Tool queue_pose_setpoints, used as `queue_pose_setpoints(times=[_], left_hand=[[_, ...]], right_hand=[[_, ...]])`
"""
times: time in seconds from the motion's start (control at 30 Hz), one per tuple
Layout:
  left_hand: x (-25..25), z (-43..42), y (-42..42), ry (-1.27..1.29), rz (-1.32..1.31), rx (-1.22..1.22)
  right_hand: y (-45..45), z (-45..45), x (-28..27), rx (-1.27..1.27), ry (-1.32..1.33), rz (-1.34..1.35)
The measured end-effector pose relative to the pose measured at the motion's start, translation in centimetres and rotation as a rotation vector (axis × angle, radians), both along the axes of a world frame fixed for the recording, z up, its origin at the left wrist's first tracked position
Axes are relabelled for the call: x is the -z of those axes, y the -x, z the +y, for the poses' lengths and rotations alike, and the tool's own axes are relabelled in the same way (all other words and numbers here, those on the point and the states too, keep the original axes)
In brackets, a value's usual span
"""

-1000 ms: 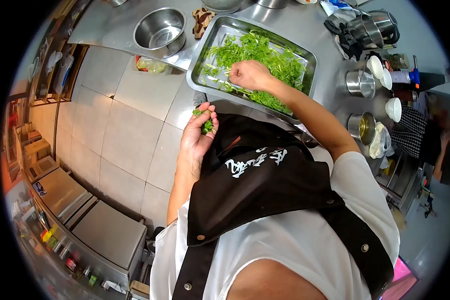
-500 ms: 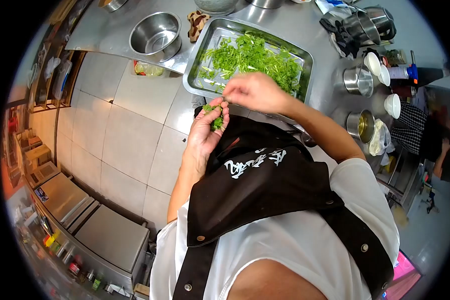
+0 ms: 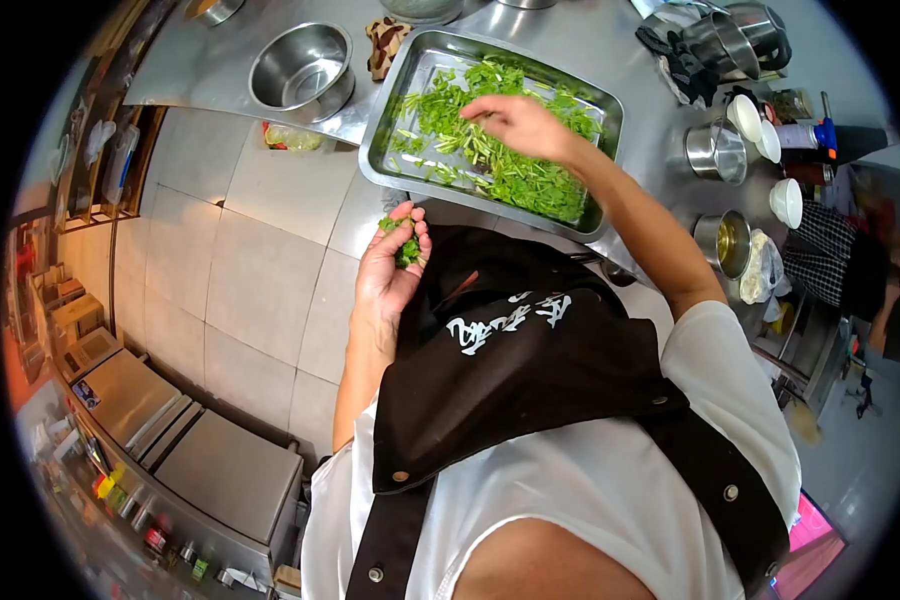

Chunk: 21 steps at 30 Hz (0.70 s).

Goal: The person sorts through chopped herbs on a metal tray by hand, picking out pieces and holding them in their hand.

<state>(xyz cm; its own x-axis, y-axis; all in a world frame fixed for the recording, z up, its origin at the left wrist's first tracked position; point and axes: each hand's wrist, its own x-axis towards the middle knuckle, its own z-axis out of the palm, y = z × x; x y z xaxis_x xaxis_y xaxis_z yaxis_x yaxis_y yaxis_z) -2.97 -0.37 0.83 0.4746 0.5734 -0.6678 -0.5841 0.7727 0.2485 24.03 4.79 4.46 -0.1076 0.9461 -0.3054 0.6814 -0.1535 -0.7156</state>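
My left hand (image 3: 383, 275) is closed around a small bunch of cilantro (image 3: 408, 250), in front of the black apron. Leaves show between the thumb and fingers. Beyond it, a rectangular metal tray (image 3: 373, 165) holds a loose spread of cilantro leaves and pale cut stems (image 3: 540, 188). Over the middle of this tray is my right hand (image 3: 520, 124), palm down, with its index finger stretched to the left and the other fingers loosely bent. I see nothing held in it, though its underside is partly hidden.
A metal bowl (image 3: 305, 75) stands left of the tray, beside a camouflage-patterned cloth (image 3: 386, 47). On the right are metal pots (image 3: 715, 152), white bowls (image 3: 786, 203) and a plastic bag (image 3: 760, 268). The steel table's edge (image 3: 345, 128) borders the tiled floor.
My right hand has left the left hand and moved up over the tray, its fingers loosening. My left hand has shifted slightly left and down, still gripping the cilantro.
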Motion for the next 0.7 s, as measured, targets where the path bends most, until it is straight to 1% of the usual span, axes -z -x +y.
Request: queue_pose_setpoints(times=[0.03, 0.17, 0.27, 0.3, 0.4, 0.43, 0.53, 0.57, 0.67, 0.7], left_hand=[[0.1, 0.0, 0.2, 0.004, 0.007, -0.006], [0.3, 0.0, 0.3, 0.015, 0.022, -0.004], [0.2, 0.0, 0.3, 0.022, 0.023, -0.005], [0.2, 0.1, 0.2, 0.025, 0.019, 0.000], [0.1, 0.2, 0.1, 0.015, 0.024, -0.002], [0.1, 0.2, 0.1, 0.016, 0.017, -0.003], [0.1, 0.4, 0.2, 0.016, 0.006, -0.008], [0.2, 0.4, 0.3, 0.013, 0.007, -0.010], [0.1, 0.1, 0.2, 0.034, 0.029, -0.014], [0.0, 0.1, 0.0, 0.041, 0.039, -0.013]], right_hand=[[-0.8, 0.2, 1.2, 0.027, -0.003, 0.103], [-1.7, -0.8, 2.4, -0.229, 0.197, 0.148], [0.3, -1.6, -0.3, -0.439, 0.310, 0.069], [0.9, -1.6, 0.1, -0.469, 0.155, 0.065], [0.6, -1.2, -1.0, -0.087, 0.008, 0.036], [-0.5, -0.6, 0.7, -0.049, -0.031, 0.103], [-1.7, -0.5, 1.1, -0.230, 0.110, 0.106], [-1.4, -1.1, 1.2, -0.189, 0.154, 0.118], [-0.3, -0.8, 2.7, -0.299, -0.100, -0.131], [0.7, -0.7, 1.9, -0.300, -0.101, -0.216]])
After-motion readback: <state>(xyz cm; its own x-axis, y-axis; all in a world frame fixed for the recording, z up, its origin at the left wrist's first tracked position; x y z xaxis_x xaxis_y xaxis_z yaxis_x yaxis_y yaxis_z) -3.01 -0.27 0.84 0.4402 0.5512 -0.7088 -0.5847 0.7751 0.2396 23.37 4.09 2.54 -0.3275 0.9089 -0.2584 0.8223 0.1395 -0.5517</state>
